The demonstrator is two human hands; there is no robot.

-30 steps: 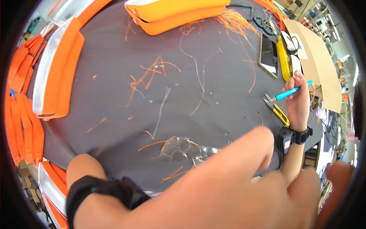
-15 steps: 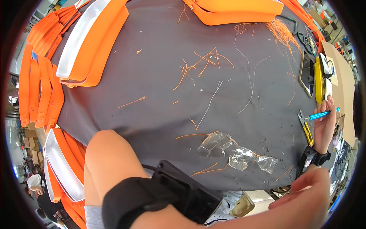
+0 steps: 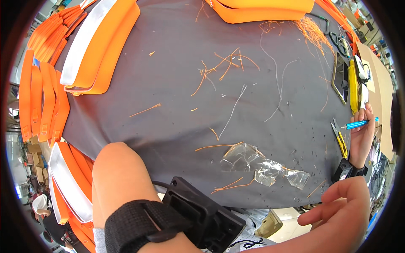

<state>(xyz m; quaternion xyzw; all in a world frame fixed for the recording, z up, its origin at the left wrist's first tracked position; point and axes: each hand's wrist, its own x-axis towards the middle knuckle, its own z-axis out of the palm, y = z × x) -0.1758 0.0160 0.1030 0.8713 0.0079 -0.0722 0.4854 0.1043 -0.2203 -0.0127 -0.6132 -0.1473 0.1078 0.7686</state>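
My right hand [image 3: 362, 137], at the right edge of the dark cloth, has its fingers curled round a slim blue pen-shaped tool [image 3: 360, 124] with a thin tip pointing left. Its fingertips are close to a yellow tool [image 3: 353, 86] and a white handle [image 3: 363, 96]. Yellow-handled thread snips [image 3: 340, 138] lie just left of that hand, blades slightly apart. Lower right and close to the camera, my left hand [image 3: 341, 206] hangs with fingers loosely bent and apart, nothing visible in it. Crumpled clear plastic film [image 3: 270, 170] lies left of and beyond it.
Orange curved pieces [image 3: 101, 55] are stacked at the left, more orange pieces [image 3: 261, 12] at the far edge. Orange thread scraps [image 3: 228, 65] and a thread tangle [image 3: 314, 33] lie on the dark cloth [image 3: 168, 84]. A phone-like dark slab [image 3: 339, 78] and cardboard [image 3: 382, 105] are at right.
The view has shifted slightly. My right hand still holds the blue tool near the same spot. My left hand's fingers look a little more spread.
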